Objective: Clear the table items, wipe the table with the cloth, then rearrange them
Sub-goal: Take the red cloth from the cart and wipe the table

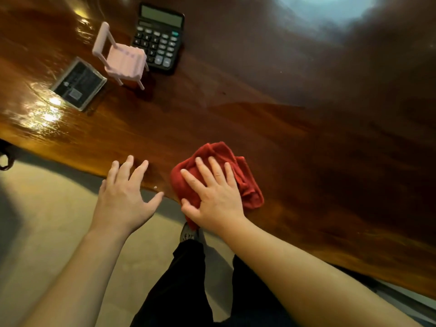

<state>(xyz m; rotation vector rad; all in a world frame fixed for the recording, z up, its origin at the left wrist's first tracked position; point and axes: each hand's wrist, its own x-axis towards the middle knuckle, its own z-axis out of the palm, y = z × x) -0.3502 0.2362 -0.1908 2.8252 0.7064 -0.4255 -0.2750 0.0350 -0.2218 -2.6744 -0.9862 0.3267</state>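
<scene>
Two bare hands at the table edge: left hand hovers palm down, fingers fanned apart, gripping nothing. Right hand presses flat on the bunched red cloth, fingers spread. Far left sit a black card, pink toy chair and calculator.

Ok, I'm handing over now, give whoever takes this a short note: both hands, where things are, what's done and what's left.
Right hand: flat, palm down on the crumpled red cloth near the table front edge.
Left hand: open, empty, at the table edge beside the cloth.
Calculator, pink toy chair and black card sit grouped at the far left of the table.
Done: the stretch around the cloth looks bare.
Left: wipe the rest, then rearrange the items.
</scene>
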